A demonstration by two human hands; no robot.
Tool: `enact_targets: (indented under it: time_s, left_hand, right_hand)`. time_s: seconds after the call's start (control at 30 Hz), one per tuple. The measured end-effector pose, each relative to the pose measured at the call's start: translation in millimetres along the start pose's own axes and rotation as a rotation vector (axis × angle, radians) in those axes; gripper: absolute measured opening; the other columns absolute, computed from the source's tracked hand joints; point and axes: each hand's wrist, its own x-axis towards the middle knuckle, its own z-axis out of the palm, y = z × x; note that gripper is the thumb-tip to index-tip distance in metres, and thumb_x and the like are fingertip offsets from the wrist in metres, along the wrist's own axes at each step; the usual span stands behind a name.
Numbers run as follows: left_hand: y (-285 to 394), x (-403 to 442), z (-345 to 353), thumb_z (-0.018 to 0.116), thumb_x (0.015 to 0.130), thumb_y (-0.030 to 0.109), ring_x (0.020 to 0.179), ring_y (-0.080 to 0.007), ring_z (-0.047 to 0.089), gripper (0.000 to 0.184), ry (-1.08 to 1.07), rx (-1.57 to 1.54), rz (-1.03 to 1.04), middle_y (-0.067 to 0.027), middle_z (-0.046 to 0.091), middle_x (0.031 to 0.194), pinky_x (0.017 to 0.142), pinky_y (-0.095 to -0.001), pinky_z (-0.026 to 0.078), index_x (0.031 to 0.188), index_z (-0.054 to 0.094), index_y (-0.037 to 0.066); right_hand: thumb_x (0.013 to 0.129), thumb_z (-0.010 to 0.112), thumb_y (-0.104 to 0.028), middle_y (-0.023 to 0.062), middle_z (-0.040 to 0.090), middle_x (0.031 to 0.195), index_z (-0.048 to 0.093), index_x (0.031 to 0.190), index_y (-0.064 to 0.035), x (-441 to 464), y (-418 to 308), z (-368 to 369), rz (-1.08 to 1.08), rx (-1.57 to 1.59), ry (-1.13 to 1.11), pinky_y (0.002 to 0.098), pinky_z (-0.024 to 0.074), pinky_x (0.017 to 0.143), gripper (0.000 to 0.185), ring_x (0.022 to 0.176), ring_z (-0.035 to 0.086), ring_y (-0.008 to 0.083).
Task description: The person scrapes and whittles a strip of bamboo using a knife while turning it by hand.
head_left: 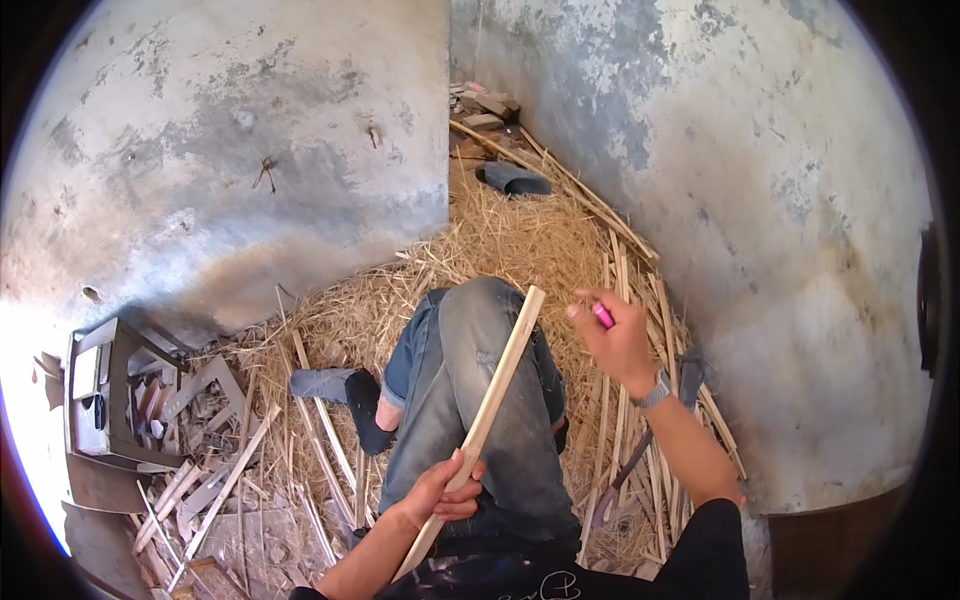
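My left hand [447, 492] is wrapped round the lower part of a long, pale wooden strip [500, 379]. The strip slants up and to the right across my jeans [425, 430], its upper end near my knees. To the right of that end, my right hand [612, 335] is raised with its fingers curled round a small pink object [603, 315]. A gap separates this hand from the strip. Most of the pink object is hidden by the fingers, so I cannot tell what it is.
Straw and shavings [520, 235] cover the floor. Long strips [622, 440] lie at the right by the wall. A wooden frame [125, 395] and scrap wood [215, 400] are at the left. A grey slipper [515, 180] lies farther back, near stacked bricks [485, 105].
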Motion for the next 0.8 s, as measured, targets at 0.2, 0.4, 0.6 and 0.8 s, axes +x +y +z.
enact_targets:
  time_s: [0.2, 0.4, 0.6, 0.8]
  left_hand:
    - [-1, -4, 6, 0.043, 0.108, 0.059, 0.04, -0.0026, 0.024, 0.052, 0.071, 0.098, 0.025, 0.007, 0.028, 0.056, 0.038, -0.0209, 0.022, 0.108, 0.051, 0.008]
    - [-1, -4, 6, 0.042, 0.108, 0.059, 0.04, -0.0034, 0.025, 0.052, 0.095, 0.159, 0.062, 0.0061, 0.029, 0.054, 0.035, -0.0213, 0.023, 0.108, 0.05, 0.008]
    - [-1, -3, 7, 0.042, 0.108, 0.058, 0.04, -0.0037, 0.025, 0.051, 0.1, 0.174, 0.058, 0.0062, 0.029, 0.055, 0.036, -0.0214, 0.023, 0.107, 0.05, 0.007]
    - [-2, -4, 7, 0.045, 0.107, 0.06, 0.041, -0.0039, 0.026, 0.053, 0.114, 0.23, 0.066, 0.0055, 0.028, 0.055, 0.036, -0.0218, 0.024, 0.11, 0.049, 0.007]
  right_hand:
    - [0.086, 0.083, -0.017, -0.0007, 0.051, 0.057, 0.077, 0.106, 0.0033, -18, -18, 36, -0.205, 0.11, -0.012, 0.0264, 0.0334, 0.047, 0.029, 0.051, 0.043, 0.0054]
    - [0.087, 0.082, -0.014, 0.0054, 0.062, 0.063, 0.078, 0.098, 0.0016, -14, -22, 47, -0.216, 0.123, -0.028, 0.027, 0.0348, 0.047, 0.019, 0.05, 0.045, 0.0062]
    - [0.092, 0.075, -0.011, 0.0094, 0.065, 0.067, 0.075, 0.095, 0.0017, -12, -16, 47, -0.214, 0.107, -0.052, 0.0287, 0.0397, 0.051, 0.013, 0.055, 0.05, 0.0084]
    - [0.098, 0.068, -0.014, 0.0131, 0.067, 0.071, 0.068, 0.103, 0.0011, -4, -11, 39, -0.092, 0.104, -0.301, 0.03, 0.0472, 0.057, 0.016, 0.059, 0.06, 0.0158]
